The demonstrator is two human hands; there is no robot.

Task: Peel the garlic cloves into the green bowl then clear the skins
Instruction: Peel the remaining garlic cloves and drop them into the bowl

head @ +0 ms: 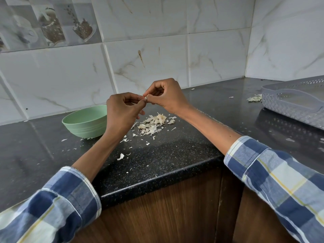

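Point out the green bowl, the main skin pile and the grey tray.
green bowl (84, 126): head view, outer wall.
skin pile (154, 123): head view, middle of the heap.
grey tray (273, 100): head view, perforated near wall.

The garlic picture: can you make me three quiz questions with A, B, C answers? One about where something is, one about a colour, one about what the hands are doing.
1. Where is the pile of skins?
A in the bowl
B on the counter
C in the tray

2. What colour is the bowl?
A green
B red
C yellow

3. What are the left hand and right hand doing?
A resting flat
B pinching a garlic clove
C lifting the bowl

Answers: 1 B, the skins lie on the dark counter beside the bowl. 2 A, it is pale green. 3 B, both hands' fingertips meet on the clove.
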